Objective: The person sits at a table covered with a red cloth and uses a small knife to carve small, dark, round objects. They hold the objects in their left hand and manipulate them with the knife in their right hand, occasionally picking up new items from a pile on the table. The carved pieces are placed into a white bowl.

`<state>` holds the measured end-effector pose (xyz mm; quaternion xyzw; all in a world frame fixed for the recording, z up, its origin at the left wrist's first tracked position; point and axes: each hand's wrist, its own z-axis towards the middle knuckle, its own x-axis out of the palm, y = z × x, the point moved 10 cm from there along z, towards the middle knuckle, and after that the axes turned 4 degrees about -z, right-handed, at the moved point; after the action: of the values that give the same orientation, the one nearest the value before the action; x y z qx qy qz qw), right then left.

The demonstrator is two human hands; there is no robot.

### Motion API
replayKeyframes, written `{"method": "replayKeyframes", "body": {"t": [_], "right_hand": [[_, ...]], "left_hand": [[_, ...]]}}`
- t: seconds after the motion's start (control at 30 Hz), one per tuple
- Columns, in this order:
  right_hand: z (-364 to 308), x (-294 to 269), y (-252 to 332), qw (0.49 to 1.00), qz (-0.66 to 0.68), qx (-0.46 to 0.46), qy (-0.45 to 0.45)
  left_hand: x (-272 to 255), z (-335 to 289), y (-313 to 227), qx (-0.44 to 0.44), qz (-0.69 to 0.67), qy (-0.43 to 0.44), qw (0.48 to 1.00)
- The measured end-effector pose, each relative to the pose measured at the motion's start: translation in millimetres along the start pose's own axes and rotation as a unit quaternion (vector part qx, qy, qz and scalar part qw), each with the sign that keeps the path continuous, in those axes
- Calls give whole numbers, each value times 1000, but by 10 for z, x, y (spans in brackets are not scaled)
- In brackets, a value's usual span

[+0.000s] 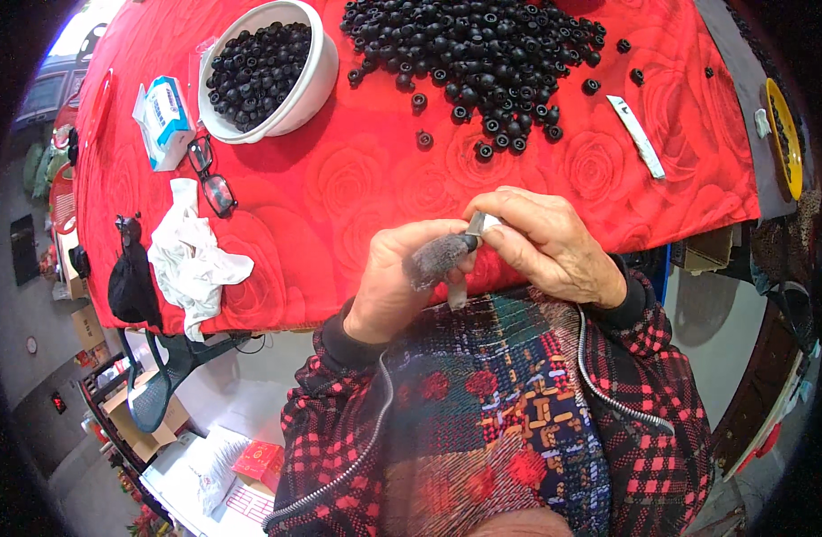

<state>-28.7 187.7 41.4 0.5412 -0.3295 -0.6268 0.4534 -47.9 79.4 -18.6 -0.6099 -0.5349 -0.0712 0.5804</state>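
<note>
My two hands meet just past the table's near edge. My left hand [389, 268] is closed on a small black round part [471, 241], mostly hidden by the fingers. What looks like a fuzzy grey cover [435, 261] sits over its thumb, and a pale wrapping [457, 294] shows on a finger below. Pinched in my right hand [554, 242] is a short flat metal blade [475, 223] with a white wrapped end, its edge against the black part. Beyond my hands lies a big heap of similar black round parts [474, 54], several scattered loose around it.
A white bowl [317, 76] full of black parts stands at the far left of the red tablecloth [339, 188]. Near it are a blue-and-white box [165, 121], eyeglasses [216, 188] and a crumpled white cloth [192, 255]. A white strip [637, 137] lies right; a yellow tray [784, 139] sits beyond.
</note>
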Motion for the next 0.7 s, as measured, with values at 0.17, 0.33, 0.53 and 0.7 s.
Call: {"method": "replayKeyframes", "body": {"t": [0.17,0.33,0.53,0.7], "right_hand": [[-3,-6,7,1000,1,-10,7],[-21,43,-48,998,28,6,51],[-23,22,-69,999,15,-10,52],[-59,76,-91,997,25,-33,60]], "left_hand": [[-18,1,32,-11,16,-2,1000],[1,-3,31,-22,31,-4,999],[-24,3,44,-14,52,-26,998],[-40,-1,113,-37,14,-47,998]]}}
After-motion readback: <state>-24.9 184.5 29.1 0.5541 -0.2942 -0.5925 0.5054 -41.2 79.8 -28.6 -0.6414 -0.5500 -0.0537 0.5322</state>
